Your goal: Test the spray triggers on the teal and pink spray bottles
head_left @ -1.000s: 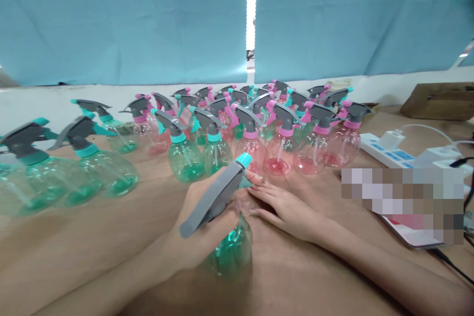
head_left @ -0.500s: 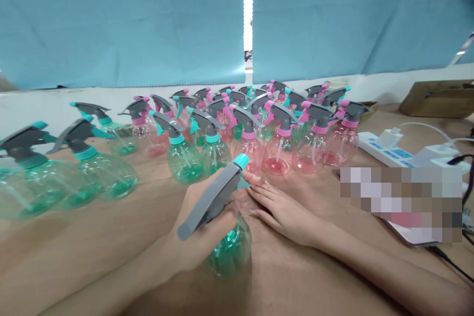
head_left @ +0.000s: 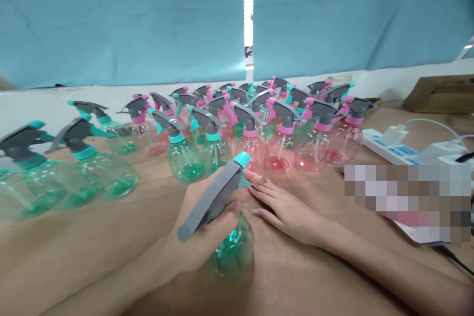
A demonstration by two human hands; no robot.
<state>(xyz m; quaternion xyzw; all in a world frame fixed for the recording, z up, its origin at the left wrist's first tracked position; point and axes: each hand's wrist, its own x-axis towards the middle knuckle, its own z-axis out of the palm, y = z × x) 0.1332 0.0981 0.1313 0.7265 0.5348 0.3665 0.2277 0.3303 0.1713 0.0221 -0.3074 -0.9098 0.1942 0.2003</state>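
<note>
Clasping green spray bottle (head_left: pixel 237 247), left grip (head_left: pixel 208 241); right grip (head_left: pixel 285 205) flat; tabletop (head_left: pixel 144 215) room leftward.

Found neck of held green bottle (head_left: pixel 235 252) hidden behind left hand (head_left: pixel 198 249). Could not read pixelated device (head_left: pixel 418 234). Saw leftmost bottle (head_left: pixel 11 197) cut by left edge.

Far side: blue cloth (head_left: pixel 122 15) spans the background in panels, with a bright vertical strip (head_left: pixel 248 5) between two of them. Below it, a white wall (head_left: pixel 44 106) meets the far edge of the brown tabletop (head_left: pixel 303 276). Far right: a brown package (head_left: pixel 440 98), lying flat. Nearer, at right: a white power strip (head_left: pixel 377 142) with a white plug (head_left: pixel 395 135) seated; a white cable (head_left: pixel 425 120) arcs rightward. Nearer again: a flat device (head_left: pixel 418 231), largely pixelated, contents unreadable; a black cable (head_left: pixel 454 256) runs from its near end.
</note>
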